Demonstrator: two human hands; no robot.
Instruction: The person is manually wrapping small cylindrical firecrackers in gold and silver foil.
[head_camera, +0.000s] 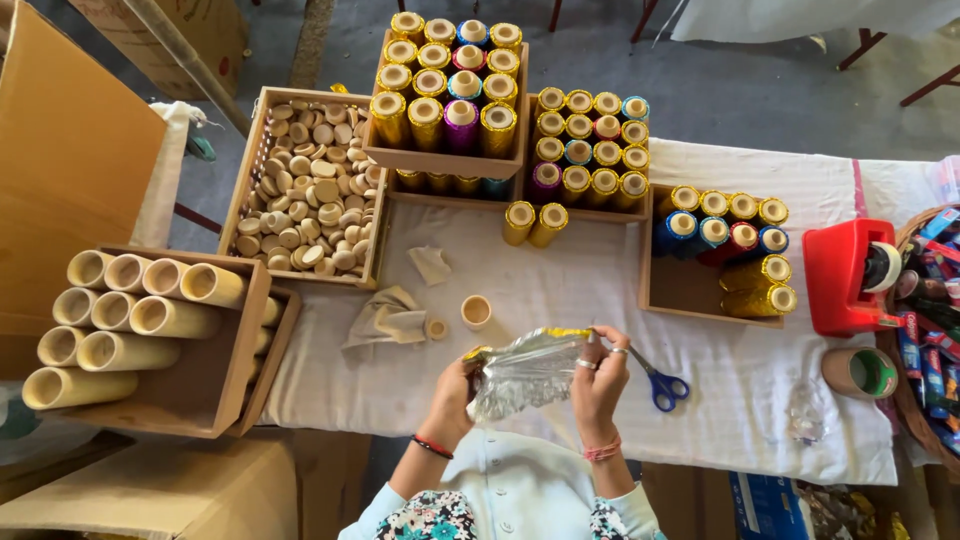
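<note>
Two hands, the left hand and the right hand, share one foil-wrapped tube. Nine bare cardboard tubes show at the left edge, possibly more beneath. Two gold-wrapped tubes lie loose at centre. One pair of blue scissors, one red tape dispenser, five wooden boxes.

I see table, white cloth on it: scissors, red tape dispenser, wooden boxes, small cup, rag.
</note>
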